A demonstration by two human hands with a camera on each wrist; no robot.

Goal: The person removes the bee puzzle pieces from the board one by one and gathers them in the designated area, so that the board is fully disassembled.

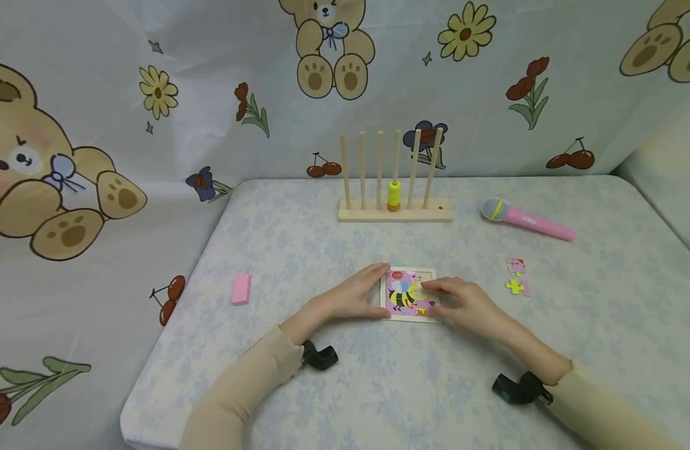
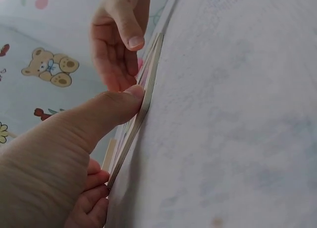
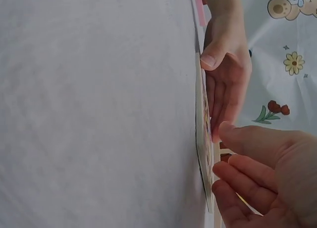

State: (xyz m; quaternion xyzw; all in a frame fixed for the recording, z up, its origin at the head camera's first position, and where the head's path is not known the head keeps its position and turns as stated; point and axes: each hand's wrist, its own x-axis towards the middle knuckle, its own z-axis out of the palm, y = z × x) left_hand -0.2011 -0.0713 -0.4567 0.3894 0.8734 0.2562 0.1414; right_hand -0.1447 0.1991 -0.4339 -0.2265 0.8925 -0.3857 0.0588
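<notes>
Puzzle (image 1: pixel 402 299) partly covered | left hand (image 1: pixel 350 295): grip on its frame (image 1: pixel 410 319) | right hand (image 1: pixel 470 306): grip released, contact unclear

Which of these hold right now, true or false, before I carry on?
1. The left hand touches the bee puzzle. True.
2. The pink microphone lies left of the bee puzzle. False: the pink microphone lies to the right and farther off.
3. The wooden stand has six pegs. True.
4. The right hand holds the pink block. False: the right hand is at the bee puzzle, and the pink block lies left of the left hand.
5. Yellow rings sit on just one of the pegs. True.
</notes>
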